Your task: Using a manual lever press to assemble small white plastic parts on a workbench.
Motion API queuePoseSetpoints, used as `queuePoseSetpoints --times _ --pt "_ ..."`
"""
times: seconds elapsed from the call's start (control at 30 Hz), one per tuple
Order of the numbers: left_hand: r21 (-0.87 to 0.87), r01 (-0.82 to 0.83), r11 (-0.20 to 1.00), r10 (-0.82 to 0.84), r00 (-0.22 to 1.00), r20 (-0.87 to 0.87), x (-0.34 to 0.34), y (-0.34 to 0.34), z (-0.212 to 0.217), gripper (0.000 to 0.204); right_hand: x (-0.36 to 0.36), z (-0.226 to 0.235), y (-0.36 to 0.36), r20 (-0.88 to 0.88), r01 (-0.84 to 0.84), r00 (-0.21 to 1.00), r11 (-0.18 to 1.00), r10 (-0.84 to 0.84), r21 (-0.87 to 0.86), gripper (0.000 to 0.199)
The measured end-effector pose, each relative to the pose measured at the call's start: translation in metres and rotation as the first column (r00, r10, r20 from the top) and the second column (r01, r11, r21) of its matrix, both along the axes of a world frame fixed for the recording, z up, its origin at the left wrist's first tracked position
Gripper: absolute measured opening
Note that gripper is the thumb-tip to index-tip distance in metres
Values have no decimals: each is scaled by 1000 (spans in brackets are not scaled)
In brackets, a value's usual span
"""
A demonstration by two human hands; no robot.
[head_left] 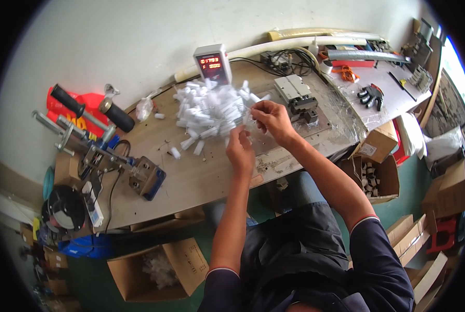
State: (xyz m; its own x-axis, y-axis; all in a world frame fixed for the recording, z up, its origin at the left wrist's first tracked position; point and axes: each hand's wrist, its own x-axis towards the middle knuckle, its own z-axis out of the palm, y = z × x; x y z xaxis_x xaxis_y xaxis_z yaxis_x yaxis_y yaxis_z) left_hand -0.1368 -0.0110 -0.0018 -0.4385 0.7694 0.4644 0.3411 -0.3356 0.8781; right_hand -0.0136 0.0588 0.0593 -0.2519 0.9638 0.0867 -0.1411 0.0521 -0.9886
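Note:
A heap of small translucent white plastic tubes (pixel 209 109) lies on the worktable (pixel 186 183), just beyond my hands. My right hand (pixel 275 122) is closed in a pinch, and a small blurred translucent plastic piece shows at its fingertips, at the heap's right edge. Below and to the left of it, my left hand (pixel 240 151) has its fingers curled together near the heap's front. Whatever those fingers hold is hidden. Close to my right hand stands a small metal bench device (pixel 294 93) with a dark clamp-like front.
Behind the heap stands a counter box (pixel 211 61) with a red lit display. A lever hand press (pixel 147 179) occupies the table's left. On the right side table lies a grey-black glove (pixel 370 97). Cardboard boxes, one holding translucent pieces (pixel 160 270), stand on the floor.

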Motion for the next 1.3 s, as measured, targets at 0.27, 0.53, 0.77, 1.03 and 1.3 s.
queuePoseSetpoints --times 0.27,0.53,0.77,1.03,1.3 --pt "-71 -181 981 172 977 -126 -43 -61 3 19 -57 20 -41 189 -277 944 961 270 13 18" --pt "-121 -477 871 415 843 -342 -247 -207 8 21 -155 57 -65 377 -511 820 848 431 143 31" --pt "-267 -424 866 369 900 -233 -333 -202 36 27 -246 130 -50 410 -500 840 798 354 337 31" --pt "-347 -243 906 207 969 -137 -345 -175 44 31 -295 192 -39 275 -254 958 678 80 690 36" --pt "-368 -225 902 136 958 -251 -353 -170 54 32 -325 235 -45 121 -297 937 567 327 768 73"
